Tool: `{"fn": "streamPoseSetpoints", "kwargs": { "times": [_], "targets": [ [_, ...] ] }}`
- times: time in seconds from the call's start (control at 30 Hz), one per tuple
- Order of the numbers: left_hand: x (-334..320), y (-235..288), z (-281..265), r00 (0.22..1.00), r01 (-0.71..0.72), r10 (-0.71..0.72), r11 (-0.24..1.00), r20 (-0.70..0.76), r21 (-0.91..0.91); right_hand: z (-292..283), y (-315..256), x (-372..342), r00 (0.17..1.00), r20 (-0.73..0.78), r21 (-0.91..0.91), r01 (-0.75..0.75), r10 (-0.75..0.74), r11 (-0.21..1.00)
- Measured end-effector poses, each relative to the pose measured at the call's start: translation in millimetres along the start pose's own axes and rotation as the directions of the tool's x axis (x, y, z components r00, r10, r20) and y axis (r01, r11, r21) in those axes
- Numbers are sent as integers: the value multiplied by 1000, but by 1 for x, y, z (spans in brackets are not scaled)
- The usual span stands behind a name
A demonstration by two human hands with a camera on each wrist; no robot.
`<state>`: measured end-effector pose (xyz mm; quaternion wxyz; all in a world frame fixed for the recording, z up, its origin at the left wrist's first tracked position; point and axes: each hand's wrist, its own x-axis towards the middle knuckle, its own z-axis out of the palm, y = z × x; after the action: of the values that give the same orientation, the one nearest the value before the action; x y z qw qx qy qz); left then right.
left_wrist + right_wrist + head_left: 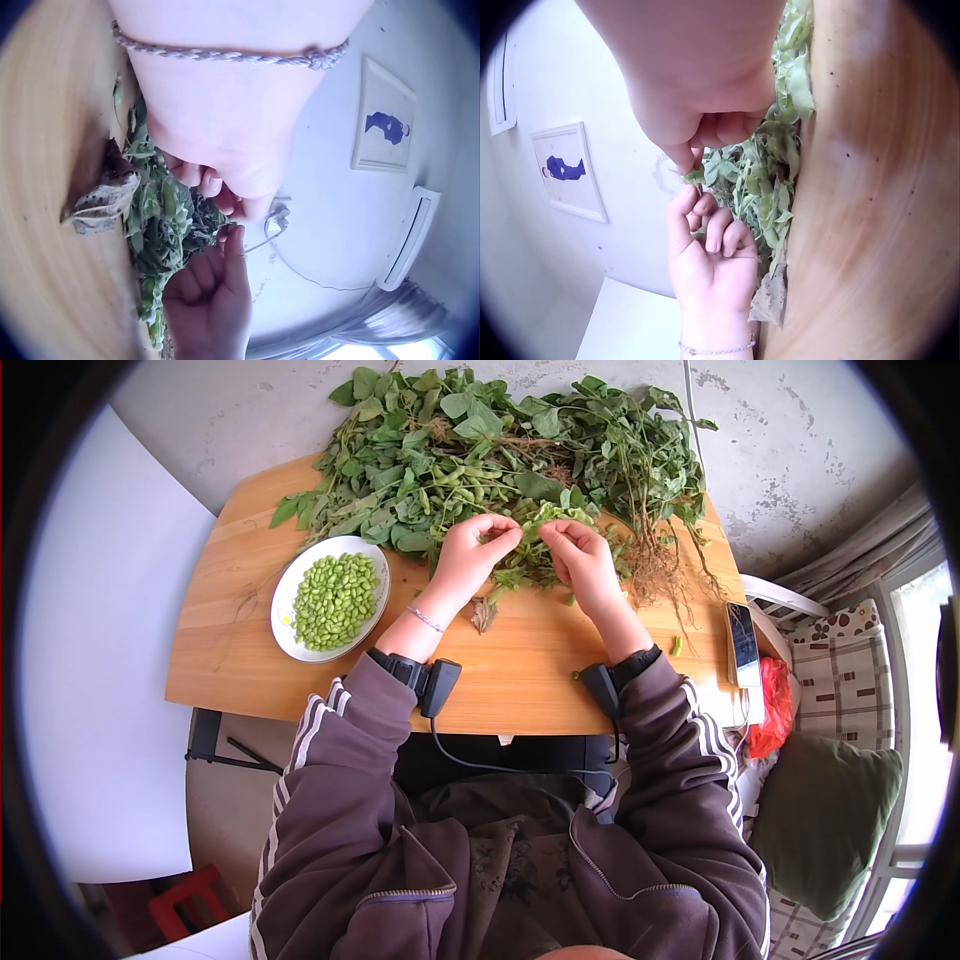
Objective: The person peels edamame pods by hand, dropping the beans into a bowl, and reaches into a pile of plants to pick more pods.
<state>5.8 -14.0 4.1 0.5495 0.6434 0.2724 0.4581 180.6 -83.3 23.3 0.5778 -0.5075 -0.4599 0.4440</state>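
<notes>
Over the front of the plant heap, my left hand (pixel 474 558) and right hand (pixel 585 563) meet almost fingertip to fingertip. A small green soybean pod (pixel 695 177) is between them, pinched by the right thumb and finger. The left thumb and index finger grip its other end, while the remaining left fingers curl toward the palm. Fingers hide most of the pod. Directly beneath the hands lie loose green pods and shells (pixel 799 90). To the left, a white plate (pixel 284 639) carries many shelled green soybeans (pixel 335 600).
Uprooted leafy soybean plants (pixel 480 430) cover the table's back, roots (pixel 660 575) hanging right. A dry leaf (pixel 484 615) lies near the left wrist. One stray pod (pixel 677 646) and a phone (pixel 741 645) are on the right of the wooden table (pixel 500 690).
</notes>
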Motion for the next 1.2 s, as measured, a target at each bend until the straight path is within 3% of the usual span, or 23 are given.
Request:
{"fn": "streamPoseSetpoints", "kwargs": {
  "times": [0.13,0.23,0.33,0.43,0.57,0.67,0.77,0.8,0.9,1.0,1.1,1.2],
  "targets": [
    [3,-4,-1,994,104,-106,993,-38,-49,-5,4,4,995,23,303,-103,101,947],
    [2,5,1,990,116,-126,982,-58,-148,-13,10,10,966,136,517,-258,219,816],
    [4,7,-2,994,99,-105,959,-8,-264,-17,10,10,955,177,556,-296,238,777],
    [7,7,-5,950,307,-270,735,154,-605,-15,3,9,947,176,458,-320,268,829],
    [5,11,-5,932,361,-260,718,251,-596,-3,1,1,981,163,190,-133,102,973],
    [1,9,0,959,260,-181,867,218,-424,1,4,-1,989,142,-98,50,-36,994],
    [3,4,0,950,210,-130,940,285,-270,5,6,-3,939,240,-283,311,-247,907],
    [-2,8,3,967,158,-131,981,218,-114,8,8,-3,931,244,-278,334,-270,901],
    [-2,6,1,967,20,-11,999,254,-34,8,5,-7,925,296,-359,338,-237,870],
    [-6,13,2,971,119,-93,987,219,-108,4,10,-4,945,211,-319,306,-248,897],
    [2,-2,2,963,14,0,999,271,-51,3,12,1,957,2,-234,283,-290,930],
    [1,-4,6,983,-127,109,985,148,121,-5,10,4,979,-61,-183,180,-194,966]
  ]
}}
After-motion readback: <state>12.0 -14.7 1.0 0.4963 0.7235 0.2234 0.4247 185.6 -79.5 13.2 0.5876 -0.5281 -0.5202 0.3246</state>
